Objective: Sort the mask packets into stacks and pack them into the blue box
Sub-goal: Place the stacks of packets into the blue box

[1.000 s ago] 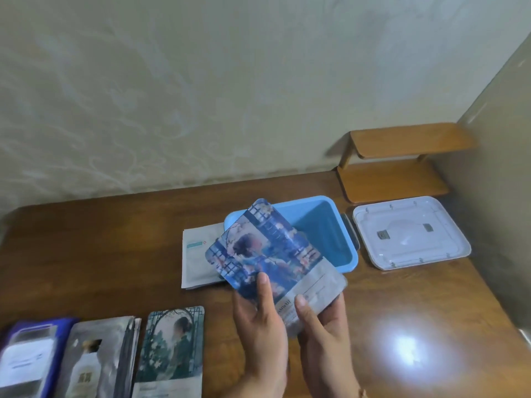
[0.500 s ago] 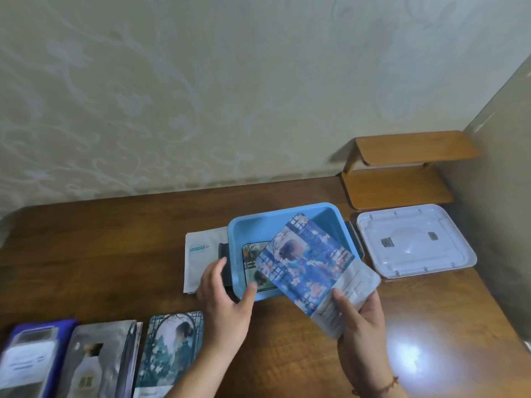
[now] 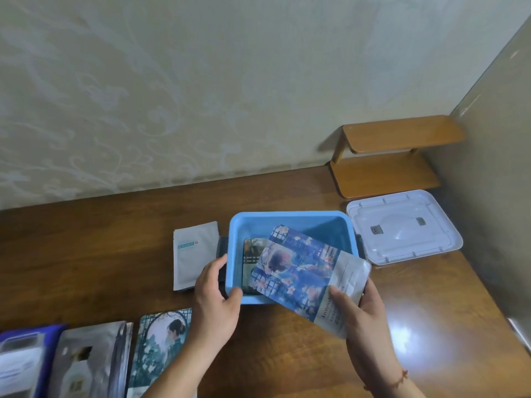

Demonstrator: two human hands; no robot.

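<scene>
The blue box stands open in the middle of the wooden table, with a dark mask packet lying inside it. My right hand grips the white end of a stack of blue floral mask packets, tilted over the box's front right. My left hand holds the box's near left corner, thumb on the rim. A white packet lies just left of the box. Along the near edge lie a green floral packet, a silver packet stack and a dark blue packet.
The box's white lid lies upside down to the right of the box. A small wooden two-level shelf stands in the back right corner against the wall. A side panel closes off the table's right edge.
My left hand let go of the blue floral stack and took hold of the box's left corner. My right hand carried the stack rightward and over the box.
</scene>
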